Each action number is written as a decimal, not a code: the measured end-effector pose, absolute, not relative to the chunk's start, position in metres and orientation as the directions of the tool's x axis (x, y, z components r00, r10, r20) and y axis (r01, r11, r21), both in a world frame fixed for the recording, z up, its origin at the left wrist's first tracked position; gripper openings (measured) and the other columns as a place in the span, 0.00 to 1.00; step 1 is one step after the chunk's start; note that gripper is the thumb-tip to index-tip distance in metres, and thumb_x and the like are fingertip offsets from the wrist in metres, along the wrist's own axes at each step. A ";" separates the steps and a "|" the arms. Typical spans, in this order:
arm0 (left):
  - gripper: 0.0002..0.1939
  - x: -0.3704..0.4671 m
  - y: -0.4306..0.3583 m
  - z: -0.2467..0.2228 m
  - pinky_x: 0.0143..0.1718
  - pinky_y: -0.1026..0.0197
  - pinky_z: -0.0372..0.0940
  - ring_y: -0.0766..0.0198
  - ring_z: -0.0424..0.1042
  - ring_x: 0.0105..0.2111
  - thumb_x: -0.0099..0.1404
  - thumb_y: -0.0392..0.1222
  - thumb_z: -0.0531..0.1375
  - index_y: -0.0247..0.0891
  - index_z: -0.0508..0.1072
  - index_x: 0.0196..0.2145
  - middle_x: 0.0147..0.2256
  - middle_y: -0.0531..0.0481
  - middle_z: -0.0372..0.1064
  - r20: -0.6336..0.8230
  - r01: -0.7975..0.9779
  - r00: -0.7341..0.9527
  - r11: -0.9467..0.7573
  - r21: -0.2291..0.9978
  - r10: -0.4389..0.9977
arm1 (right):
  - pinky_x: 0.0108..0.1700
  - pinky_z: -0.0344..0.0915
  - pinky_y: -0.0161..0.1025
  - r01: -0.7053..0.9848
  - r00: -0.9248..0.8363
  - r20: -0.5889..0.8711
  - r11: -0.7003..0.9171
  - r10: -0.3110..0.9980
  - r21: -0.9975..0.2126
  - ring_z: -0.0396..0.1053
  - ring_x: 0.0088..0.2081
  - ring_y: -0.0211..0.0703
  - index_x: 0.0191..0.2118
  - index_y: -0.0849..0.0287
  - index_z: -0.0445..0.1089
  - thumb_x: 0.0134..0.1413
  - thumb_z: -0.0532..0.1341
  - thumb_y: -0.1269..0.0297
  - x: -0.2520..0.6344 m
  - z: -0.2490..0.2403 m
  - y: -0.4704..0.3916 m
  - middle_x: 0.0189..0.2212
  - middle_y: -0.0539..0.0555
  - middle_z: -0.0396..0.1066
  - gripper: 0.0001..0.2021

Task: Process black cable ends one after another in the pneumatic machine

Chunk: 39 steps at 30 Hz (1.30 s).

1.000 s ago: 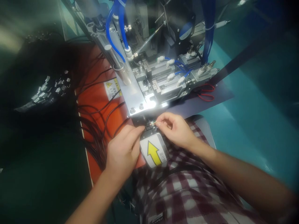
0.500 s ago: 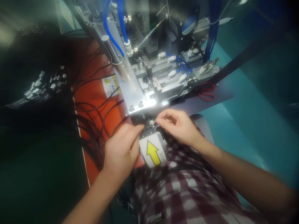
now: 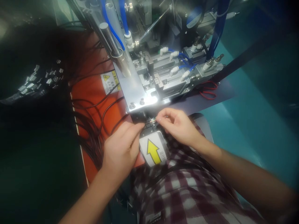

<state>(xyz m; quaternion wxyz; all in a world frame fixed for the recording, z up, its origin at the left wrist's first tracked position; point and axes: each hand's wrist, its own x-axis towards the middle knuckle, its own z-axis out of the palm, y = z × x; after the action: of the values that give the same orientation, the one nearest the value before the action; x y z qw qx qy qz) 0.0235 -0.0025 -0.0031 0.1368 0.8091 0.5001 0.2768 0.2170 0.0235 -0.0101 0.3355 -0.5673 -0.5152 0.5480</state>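
My left hand (image 3: 122, 140) is closed in a pinch on a black cable, most of which the hand hides. Its fingertips are just left of a small lit spot under the machine's front edge. From there, thin stripped wires (image 3: 152, 119) fan out toward my right hand (image 3: 177, 124), whose thumb and forefinger pinch their ends. Directly below the fingertips sits a white cover (image 3: 153, 157) with a yellow arrow (image 3: 153, 151). Above them is the bright metal plate (image 3: 135, 90) of the machine. Glare and small size blur the detail at the wires.
Black cables (image 3: 93, 137) lie bundled on the orange surface (image 3: 87, 93) at left. Shiny cable ends (image 3: 30, 82) hang further left. Pneumatic cylinders (image 3: 173, 88) with blue hoses (image 3: 216, 31) fill the back. A red wire loop (image 3: 209, 90) lies at right.
The view has shifted slightly, so the machine appears a little to the right. Both hands keep nearly the same pose and pinch at the wires.
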 end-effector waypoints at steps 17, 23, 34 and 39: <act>0.10 0.024 -0.002 -0.003 0.38 0.65 0.66 0.67 0.71 0.35 0.66 0.31 0.56 0.35 0.75 0.42 0.34 0.49 0.72 0.304 0.735 0.337 -0.451 0.506 0.891 | 0.27 0.59 0.32 0.487 -0.096 -0.188 -0.119 0.977 -0.866 0.63 0.24 0.34 0.27 0.62 0.70 0.53 0.58 0.69 0.215 0.006 0.025 0.23 0.48 0.68 0.06; 0.10 0.024 -0.003 -0.003 0.38 0.64 0.67 0.66 0.72 0.35 0.66 0.32 0.56 0.38 0.74 0.42 0.35 0.50 0.72 0.284 0.741 0.331 -0.434 0.513 0.900 | 0.22 0.57 0.31 0.308 -0.128 -0.315 -0.264 0.940 -0.914 0.62 0.21 0.32 0.31 0.63 0.71 0.53 0.60 0.65 0.221 0.004 0.030 0.25 0.50 0.69 0.06; 0.09 0.024 -0.002 -0.002 0.38 0.64 0.67 0.66 0.72 0.35 0.66 0.32 0.56 0.37 0.74 0.42 0.34 0.50 0.72 0.291 0.745 0.337 -0.442 0.499 0.896 | 0.28 0.61 0.33 0.252 -0.130 -0.246 -0.208 0.961 -0.945 0.65 0.27 0.35 0.30 0.62 0.70 0.53 0.60 0.67 0.215 -0.004 0.028 0.28 0.52 0.71 0.04; 0.09 0.024 -0.003 -0.002 0.37 0.65 0.66 0.67 0.71 0.34 0.66 0.31 0.56 0.36 0.74 0.42 0.34 0.50 0.72 0.304 0.743 0.339 -0.451 0.493 0.890 | 0.31 0.62 0.33 0.240 -0.134 -0.236 -0.200 0.962 -0.950 0.66 0.29 0.36 0.31 0.62 0.70 0.54 0.60 0.67 0.215 -0.009 0.027 0.30 0.52 0.71 0.05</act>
<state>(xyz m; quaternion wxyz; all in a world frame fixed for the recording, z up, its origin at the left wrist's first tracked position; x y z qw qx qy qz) 0.0245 -0.0025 -0.0018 0.1348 0.8071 0.5061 0.2726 0.2154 0.0270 -0.0088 0.3400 -0.5634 -0.5334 0.5314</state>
